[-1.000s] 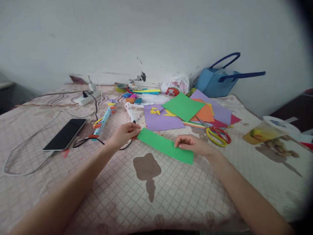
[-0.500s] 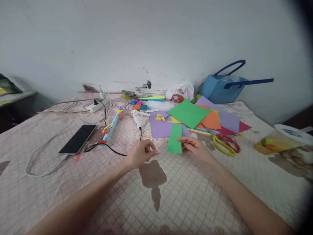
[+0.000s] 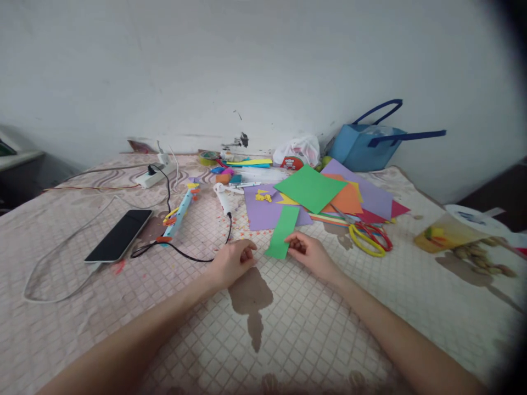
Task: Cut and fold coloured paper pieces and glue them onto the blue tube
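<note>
A green paper strip (image 3: pixel 284 230) lies slanted in front of me, its far end overlapping a purple sheet (image 3: pixel 257 219). At its near right edge, the thumb and fingers of my right hand (image 3: pixel 307 252) pinch the strip. My left hand (image 3: pixel 234 262) rests to the left of the strip, fingers loosely bent, a gap between index finger and thumb, holding nothing. Beyond it lies a white glue gun (image 3: pixel 223 198) with a black cord. Right of the strip are scissors (image 3: pixel 366 241) with yellow and red handles, beside a pile topped by a green sheet (image 3: pixel 310 188).
A phone (image 3: pixel 119 236) on a white cable and a light-blue decorated strip (image 3: pixel 177 222) lie left. The power strip (image 3: pixel 154 174) stands behind them. At the back right is a blue bag (image 3: pixel 366 148); nearer right, a plastic cup (image 3: pixel 453 230) lies tipped over.
My right hand has taken the green strip by its edge and turned it, its near end swinging left. My left hand has hardly moved; the whole view has shifted slightly.
</note>
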The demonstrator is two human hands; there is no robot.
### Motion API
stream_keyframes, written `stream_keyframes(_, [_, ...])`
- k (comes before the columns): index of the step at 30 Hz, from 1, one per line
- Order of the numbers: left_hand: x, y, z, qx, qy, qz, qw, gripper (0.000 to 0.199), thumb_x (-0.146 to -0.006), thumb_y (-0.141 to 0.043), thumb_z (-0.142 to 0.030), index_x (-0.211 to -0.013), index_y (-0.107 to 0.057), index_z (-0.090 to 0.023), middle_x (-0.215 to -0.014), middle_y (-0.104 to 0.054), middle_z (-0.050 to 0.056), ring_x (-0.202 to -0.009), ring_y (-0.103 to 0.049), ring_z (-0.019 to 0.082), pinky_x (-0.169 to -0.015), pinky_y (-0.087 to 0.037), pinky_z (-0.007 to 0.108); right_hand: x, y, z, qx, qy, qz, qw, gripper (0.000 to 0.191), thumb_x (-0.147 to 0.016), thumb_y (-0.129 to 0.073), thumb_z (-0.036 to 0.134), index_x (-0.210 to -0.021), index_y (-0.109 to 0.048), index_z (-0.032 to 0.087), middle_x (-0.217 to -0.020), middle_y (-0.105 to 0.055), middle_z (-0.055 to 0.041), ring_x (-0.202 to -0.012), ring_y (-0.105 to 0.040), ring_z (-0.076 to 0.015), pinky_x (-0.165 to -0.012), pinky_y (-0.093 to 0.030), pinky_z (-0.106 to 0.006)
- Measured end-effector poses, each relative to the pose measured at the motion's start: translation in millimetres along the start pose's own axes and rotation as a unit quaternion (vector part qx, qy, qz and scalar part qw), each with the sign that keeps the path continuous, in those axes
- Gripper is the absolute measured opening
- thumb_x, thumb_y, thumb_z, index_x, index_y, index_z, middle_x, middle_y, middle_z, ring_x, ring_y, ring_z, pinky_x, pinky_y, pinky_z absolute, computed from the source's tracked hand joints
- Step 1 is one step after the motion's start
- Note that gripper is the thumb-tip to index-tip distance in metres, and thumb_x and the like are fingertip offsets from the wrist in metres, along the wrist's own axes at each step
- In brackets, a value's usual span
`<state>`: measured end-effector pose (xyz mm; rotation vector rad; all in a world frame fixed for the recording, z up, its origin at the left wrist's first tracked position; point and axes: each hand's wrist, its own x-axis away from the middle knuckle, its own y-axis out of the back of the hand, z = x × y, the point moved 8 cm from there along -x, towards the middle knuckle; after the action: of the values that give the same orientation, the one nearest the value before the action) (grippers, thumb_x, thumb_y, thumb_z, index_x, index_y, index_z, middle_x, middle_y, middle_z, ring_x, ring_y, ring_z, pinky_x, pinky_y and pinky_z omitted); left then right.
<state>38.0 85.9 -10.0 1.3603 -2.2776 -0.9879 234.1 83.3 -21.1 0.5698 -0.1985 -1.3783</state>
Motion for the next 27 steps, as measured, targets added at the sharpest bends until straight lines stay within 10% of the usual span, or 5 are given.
stream_keyframes(9, [-3,3.9,-8,-0.018,-0.051,-0.03,0.998,0.01,-0.08,-0.05,-0.018,-0.081,-0.06,-0.017,-0.077,-0.062,0.003,-0.073,-0.057,0.014,-0.07,-0.044,0.026,6,-10,25,0.242,0.122,-0.008,0.963,0.026,-0.08,-0.055,0.015,-0.102,-0.058,0.026,-0.1,-0.05,-0.0054,-0.072,-0.056,-0.0156,-0.06,-0.047,-0.028])
stream_keyframes(19, [1,3.3,-18,-0.025,-0.064,-0.057,0.996,0.036,-0.074,-0.067,-0.025,-0.106,-0.054,-0.019,-0.099,-0.056,0.005,-0.079,-0.055,0.015,-0.071,-0.047,0.027,12,-17,43,0.162,0.204,0.003,0.966,0.018,-0.086,-0.047,0.012,-0.095,-0.057,0.025,-0.097,-0.057,-0.007,-0.086,-0.059,-0.0185,-0.073,-0.05,-0.032])
stream_keyframes(27, [3,-7.2,-34,-0.109,-0.195,-0.056,0.973,0.006,-0.082,-0.056,-0.013,-0.083,-0.06,-0.018,-0.093,-0.058,0.005,-0.09,-0.054,0.018,-0.082,-0.044,0.033,17,-30,46,0.161,0.184,0.063,0.968,0.02,-0.083,-0.05,0.007,-0.096,-0.055,0.022,-0.1,-0.054,-0.0072,-0.093,-0.056,-0.0186,-0.08,-0.049,-0.033])
